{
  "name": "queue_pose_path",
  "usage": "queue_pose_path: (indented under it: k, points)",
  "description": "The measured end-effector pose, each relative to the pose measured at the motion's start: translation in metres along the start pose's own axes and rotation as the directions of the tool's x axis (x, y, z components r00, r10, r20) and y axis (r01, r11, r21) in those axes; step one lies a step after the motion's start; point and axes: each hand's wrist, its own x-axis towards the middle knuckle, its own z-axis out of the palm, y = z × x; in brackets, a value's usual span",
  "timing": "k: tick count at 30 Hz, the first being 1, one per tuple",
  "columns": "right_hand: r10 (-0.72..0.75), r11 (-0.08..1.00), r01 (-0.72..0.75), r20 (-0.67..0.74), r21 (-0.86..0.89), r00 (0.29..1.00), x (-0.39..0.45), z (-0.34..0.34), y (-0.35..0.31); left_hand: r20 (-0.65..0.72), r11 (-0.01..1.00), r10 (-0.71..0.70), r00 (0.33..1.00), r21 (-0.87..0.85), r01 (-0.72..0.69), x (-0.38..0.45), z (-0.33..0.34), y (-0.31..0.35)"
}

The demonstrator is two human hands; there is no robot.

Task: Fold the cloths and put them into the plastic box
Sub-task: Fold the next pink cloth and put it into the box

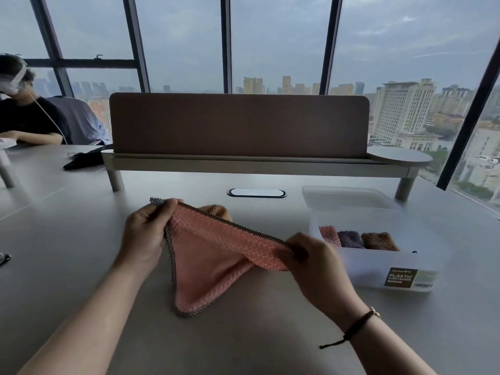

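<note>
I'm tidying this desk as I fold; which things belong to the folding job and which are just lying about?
Job:
pink cloth, held by left hand and right hand
plastic box
three folded cloths inside it
box lid

Lying about:
black item
desk shelf

High-rise office: desk divider (239,124), skyline windows (278,41).
</note>
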Motion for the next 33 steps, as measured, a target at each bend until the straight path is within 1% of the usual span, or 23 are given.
queue_pose_path:
  k: [1,2,3,4,5,6,7,8,9,10,11,13,15,17,19,21,22,24,26,28,29,31,33]
  points:
    - [0.018,0.996,-0.017,-0.009,0.087,1.000,-0.001,-0.009,-0.005,0.033,1.000,-0.027,0.999,0.003,0.027,-0.002,-0.004,0.005]
    - [0.033,0.974,-0.032,-0.002,0.222,0.999,-0.001,-0.021,-0.011,0.066,0.999,-0.047,0.997,0.003,0.047,-0.004,-0.007,0.012]
    - [0.049,0.913,-0.060,0.036,0.403,0.998,0.000,-0.034,-0.020,0.098,0.998,-0.057,0.994,-0.003,0.058,-0.007,-0.009,0.022]
    - [0.050,0.800,-0.104,0.108,0.590,0.993,0.001,-0.048,-0.029,0.132,0.998,-0.066,0.989,-0.014,0.069,-0.010,-0.008,0.034]
    - [0.008,0.660,-0.150,0.193,0.736,0.981,0.003,-0.060,-0.037,0.164,0.997,-0.074,0.984,-0.024,0.079,-0.013,-0.007,0.046]
    - [-0.060,0.528,-0.188,0.257,0.828,0.965,0.006,-0.072,-0.046,0.191,0.996,-0.076,0.979,-0.036,0.084,-0.016,-0.004,0.059]
    - [-0.118,0.420,-0.208,0.280,0.883,0.953,0.009,-0.081,-0.055,0.213,0.995,-0.074,0.974,-0.046,0.085,-0.018,-0.002,0.070]
    - [-0.150,0.345,-0.219,0.284,0.913,0.947,0.013,-0.089,-0.064,0.231,0.995,-0.069,0.970,-0.057,0.085,-0.019,0.001,0.081]
    - [-0.145,0.304,-0.228,0.281,0.925,0.949,0.017,-0.092,-0.070,0.237,0.994,-0.069,0.969,-0.064,0.086,-0.019,0.003,0.088]
    - [-0.109,0.287,-0.238,0.278,0.928,0.954,0.021,-0.094,-0.076,0.233,0.993,-0.080,0.969,-0.064,0.097,-0.018,0.005,0.093]
    - [-0.049,0.291,-0.253,0.279,0.923,0.959,0.026,-0.091,-0.077,0.223,0.991,-0.103,0.970,-0.059,0.118,-0.016,0.006,0.096]
    - [0.103,0.346,-0.324,0.307,0.880,0.946,0.034,-0.076,-0.073,0.214,0.985,-0.167,0.962,-0.015,0.175,-0.013,0.004,0.094]
    - [0.269,0.401,-0.436,0.351,0.806,0.897,0.036,-0.053,-0.061,0.197,0.967,-0.254,0.947,0.060,0.247,-0.011,-0.003,0.079]
    - [0.403,0.413,-0.544,0.390,0.730,0.828,0.033,-0.029,-0.048,0.151,0.937,-0.323,0.934,0.187,0.294,-0.007,-0.016,0.054]
    - [0.493,0.458,-0.595,0.368,0.661,0.788,0.027,-0.006,-0.035,0.096,0.897,-0.365,0.926,0.301,0.323,-0.009,-0.029,0.029]
    - [0.542,0.542,-0.603,0.305,0.585,0.783,0.021,0.017,-0.021,0.037,0.850,-0.387,0.921,0.400,0.342,-0.013,-0.039,0.009]
    - [0.548,0.603,-0.593,0.263,0.534,0.794,0.019,0.026,-0.014,0.006,0.829,-0.390,0.921,0.438,0.349,-0.015,-0.042,0.001]
    - [0.509,0.743,-0.532,0.173,0.406,0.843,0.015,0.036,-0.002,-0.026,0.810,-0.382,0.924,0.471,0.349,-0.015,-0.047,-0.010]
    - [0.431,0.817,-0.449,0.136,0.362,0.892,0.014,0.038,0.005,0.000,0.824,-0.383,0.924,0.452,0.342,-0.015,-0.048,-0.012]
    - [0.356,0.836,-0.382,0.141,0.393,0.924,0.011,0.036,0.008,0.044,0.845,-0.420,0.906,0.384,0.373,-0.015,-0.048,-0.008]
    - [0.320,0.836,-0.359,0.162,0.416,0.933,0.009,0.034,0.007,0.067,0.858,-0.445,0.893,0.318,0.404,-0.016,-0.050,-0.007]
    - [0.265,0.816,-0.350,0.239,0.460,0.934,0.004,0.029,0.007,0.112,0.876,-0.469,0.876,0.186,0.445,-0.018,-0.053,-0.003]
    - [0.228,0.829,-0.343,0.292,0.443,0.929,-0.001,0.024,0.008,0.154,0.885,-0.463,0.873,0.125,0.448,-0.023,-0.058,0.000]
